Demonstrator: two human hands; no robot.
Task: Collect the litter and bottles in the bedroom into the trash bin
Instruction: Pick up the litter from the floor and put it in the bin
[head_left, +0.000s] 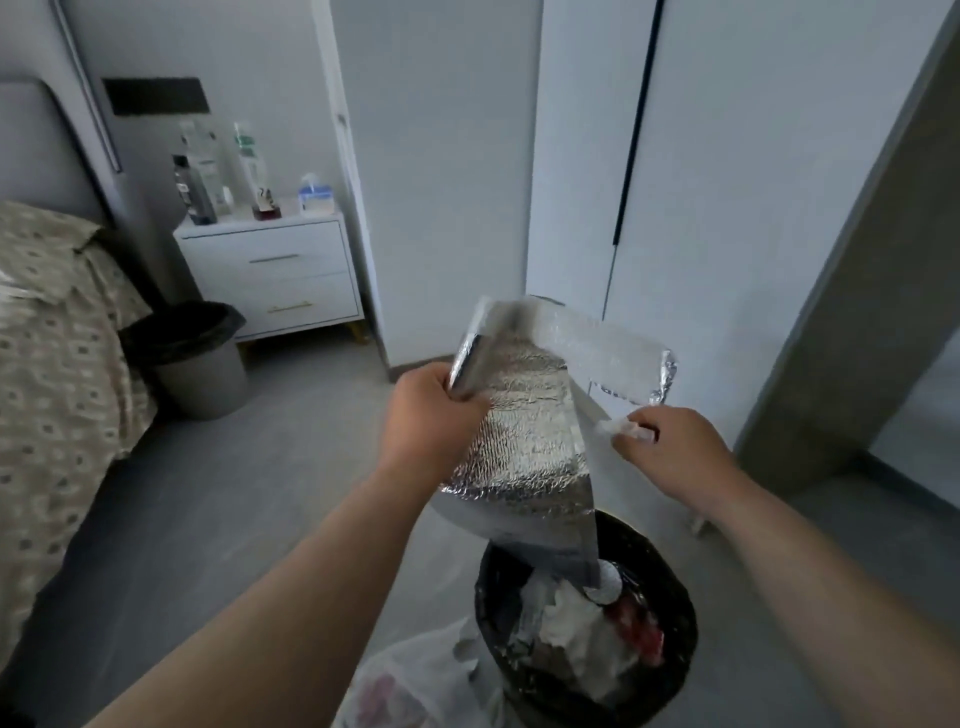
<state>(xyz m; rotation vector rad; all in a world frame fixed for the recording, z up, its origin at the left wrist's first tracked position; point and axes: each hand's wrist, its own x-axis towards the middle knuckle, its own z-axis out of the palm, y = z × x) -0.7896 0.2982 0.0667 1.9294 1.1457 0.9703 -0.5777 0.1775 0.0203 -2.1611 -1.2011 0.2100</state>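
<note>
Together, hands (431, 415) (670, 452) hold foil bag (530, 421) over bin (678, 613).

The grey floor (291, 467) carries a bed (57, 338) at the left, a white nightstand (270, 254) topped with upright bottles (200, 176), a black-lined bin (202, 379) beside the bed, and, nearest, a full black-lined trash bin (670, 675) with a pale plastic bag (410, 680) just beside it.

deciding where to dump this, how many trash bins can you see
2: far trash bin beside the bed near the nightstand; near trash bin under the foil bag.
</note>
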